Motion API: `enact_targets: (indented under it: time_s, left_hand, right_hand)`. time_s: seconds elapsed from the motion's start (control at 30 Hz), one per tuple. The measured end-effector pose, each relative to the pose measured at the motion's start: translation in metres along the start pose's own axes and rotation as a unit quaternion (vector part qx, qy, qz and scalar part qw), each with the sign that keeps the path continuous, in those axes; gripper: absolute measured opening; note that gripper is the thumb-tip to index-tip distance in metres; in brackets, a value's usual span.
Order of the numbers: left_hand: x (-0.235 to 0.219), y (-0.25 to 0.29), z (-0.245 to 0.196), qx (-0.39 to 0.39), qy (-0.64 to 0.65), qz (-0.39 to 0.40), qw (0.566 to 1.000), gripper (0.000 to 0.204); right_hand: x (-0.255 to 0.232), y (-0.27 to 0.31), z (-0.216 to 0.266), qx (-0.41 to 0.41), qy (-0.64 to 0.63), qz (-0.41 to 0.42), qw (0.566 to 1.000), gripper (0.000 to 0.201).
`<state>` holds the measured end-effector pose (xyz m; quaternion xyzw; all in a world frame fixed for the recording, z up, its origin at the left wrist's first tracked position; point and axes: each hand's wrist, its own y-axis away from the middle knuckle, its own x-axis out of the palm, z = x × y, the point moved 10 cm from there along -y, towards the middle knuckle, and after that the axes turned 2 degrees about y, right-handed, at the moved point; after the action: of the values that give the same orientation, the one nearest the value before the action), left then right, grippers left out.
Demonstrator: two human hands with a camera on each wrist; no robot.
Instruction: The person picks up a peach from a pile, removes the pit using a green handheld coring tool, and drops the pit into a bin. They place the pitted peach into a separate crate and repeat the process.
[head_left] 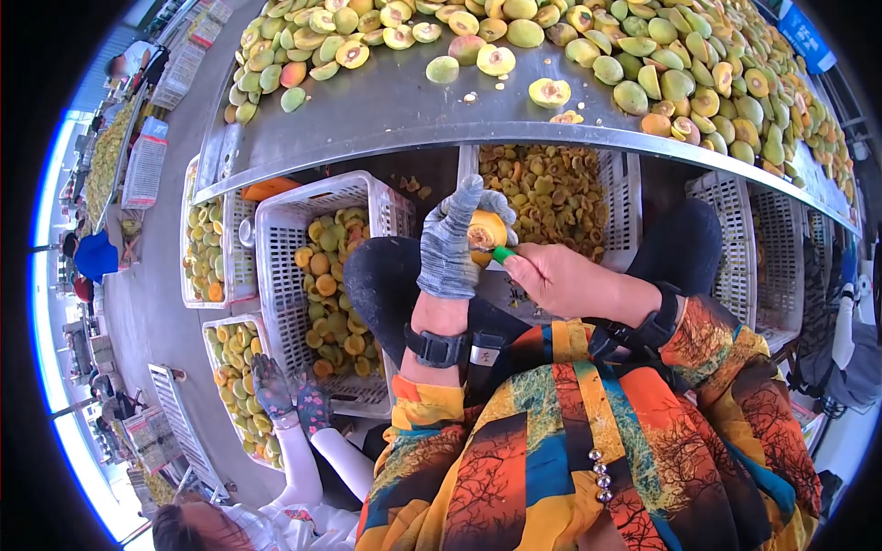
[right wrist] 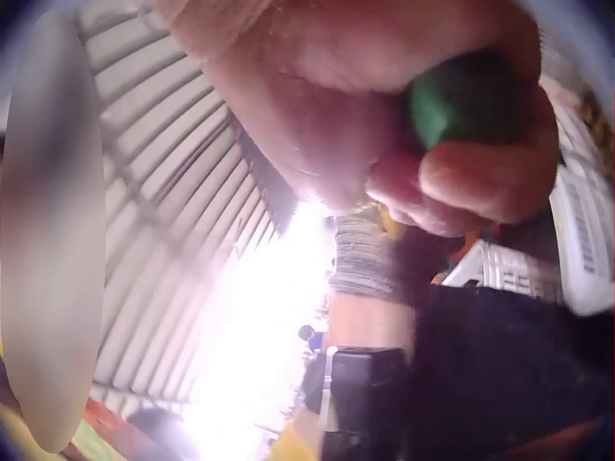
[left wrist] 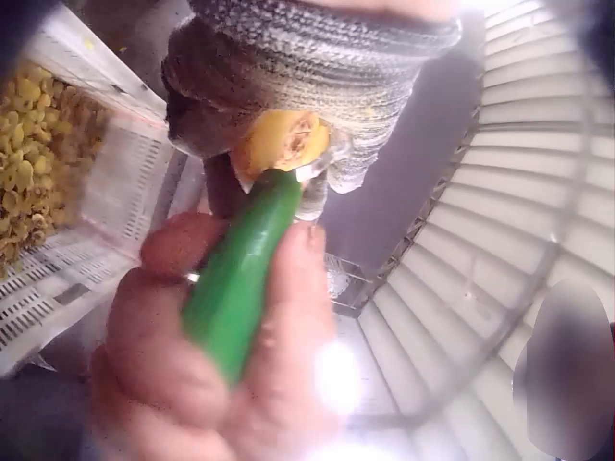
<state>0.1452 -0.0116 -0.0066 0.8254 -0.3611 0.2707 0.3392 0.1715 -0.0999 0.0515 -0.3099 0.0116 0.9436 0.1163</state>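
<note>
My left hand [head_left: 446, 243], in a grey knit glove, holds a yellow peach half [head_left: 480, 231] with its cut face and brown centre turned toward my right hand. My bare right hand [head_left: 571, 280] grips a green-handled tool [left wrist: 245, 269]. The tool's short metal end reaches the brown centre of the fruit in the left wrist view, where the gloved fingers wrap around the far side of the peach half. From the right wrist, only the butt of the green handle shows inside curled fingers; the metal end is hidden there.
A metal table [head_left: 367, 110] piled with halved peaches [head_left: 680, 83] stands in front. Below it, one white crate [head_left: 625, 197] holds brownish scraps [head_left: 542, 197], and another crate [head_left: 285, 266] holds peach halves. At the left, another person's gloved hands [head_left: 276, 390] are over a fruit crate [head_left: 220, 335].
</note>
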Motion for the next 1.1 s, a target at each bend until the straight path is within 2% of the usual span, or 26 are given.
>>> enact_targets:
  time_s: [0.03,0.07,0.1,0.13,0.17,0.2,0.27,0.3,0.33,0.4,0.43,0.47,0.5,0.53,0.6,0.67,0.73,0.8,0.87,1.0,1.1]
  left_hand:
    - [-0.002,-0.003,0.000,0.006,-0.061,-0.014,0.998,0.040]
    - [-0.004,-0.005,0.002,0.007,-0.061,-0.014,0.998,0.040]
    - [-0.004,-0.006,0.006,0.001,-0.028,-0.007,1.000,0.041]
    - [-0.004,-0.007,0.009,-0.006,0.005,0.000,1.000,0.042]
    - [-0.004,-0.007,0.012,-0.006,0.004,-0.002,1.000,0.042]
    - [-0.005,-0.005,0.016,-0.018,0.002,-0.040,0.999,0.046]
    - [-0.010,-0.005,0.021,-0.039,0.000,-0.115,0.993,0.053]
    - [-0.040,-0.020,0.046,-0.082,0.038,-0.175,0.981,0.060]
    - [-0.044,-0.017,0.047,-0.081,0.040,-0.177,0.980,0.060]
    - [-0.046,-0.015,0.040,-0.040,0.108,-0.144,0.983,0.061]
    - [-0.043,-0.018,0.035,-0.029,0.133,-0.090,0.987,0.059]
    - [-0.046,-0.017,0.034,-0.031,0.154,-0.081,0.984,0.058]
    - [-0.043,-0.015,0.029,-0.019,0.135,-0.091,0.986,0.056]
    - [-0.040,-0.013,0.023,-0.005,0.117,-0.102,0.988,0.054]
    - [-0.038,-0.010,0.019,-0.004,0.088,-0.114,0.989,0.053]
    - [-0.043,-0.007,0.018,-0.007,0.055,-0.128,0.990,0.052]
    - [-0.043,-0.005,0.014,-0.007,0.035,-0.132,0.991,0.051]
    - [-0.038,0.000,0.008,-0.005,0.031,-0.141,0.990,0.051]
    - [-0.032,0.004,-0.003,0.022,0.004,-0.147,0.989,0.053]
    - [-0.032,0.001,-0.005,0.044,0.006,-0.148,0.988,0.054]
    - [-0.045,-0.002,-0.002,0.078,0.013,-0.168,0.983,0.057]
  right_hand:
    - [0.017,0.004,-0.016,0.156,-0.154,0.092,0.971,0.034]
    - [0.041,0.021,-0.025,0.302,-0.298,0.180,0.888,0.036]
    - [0.041,0.020,-0.026,0.302,-0.298,0.181,0.887,0.036]
    - [0.056,0.029,-0.021,0.345,-0.464,0.217,0.786,0.040]
    - [0.069,0.037,-0.009,0.375,-0.612,0.245,0.652,0.043]
    - [0.075,0.040,-0.015,0.375,-0.613,0.246,0.650,0.043]
    - [0.080,0.035,-0.011,0.319,-0.758,0.215,0.527,0.041]
    - [0.074,0.033,-0.012,0.289,-0.782,0.190,0.518,0.042]
    - [0.060,0.030,-0.018,0.267,-0.791,0.151,0.529,0.043]
    - [0.032,0.031,-0.053,0.309,-0.708,0.058,0.632,0.039]
    - [0.017,0.036,-0.086,0.339,-0.474,0.036,0.812,0.036]
    - [-0.005,0.038,-0.112,0.339,-0.195,0.011,0.920,0.033]
    - [-0.043,0.019,-0.074,0.116,0.122,-0.099,0.981,0.030]
    - [-0.043,0.020,-0.075,0.115,0.124,-0.099,0.981,0.030]
    - [-0.044,0.016,-0.068,0.135,0.040,-0.120,0.983,0.032]
    - [-0.035,0.003,-0.048,0.110,0.012,-0.114,0.987,0.032]
    - [-0.020,-0.008,-0.031,0.078,0.089,-0.072,0.990,0.032]
    - [-0.014,-0.014,-0.022,0.044,0.130,-0.081,0.987,0.030]
    - [-0.011,-0.019,-0.008,0.010,0.240,-0.083,0.967,0.027]
    - [0.000,-0.014,0.004,-0.026,0.264,-0.111,0.958,0.025]
    - [0.007,-0.012,0.008,-0.024,0.250,-0.080,0.965,0.025]
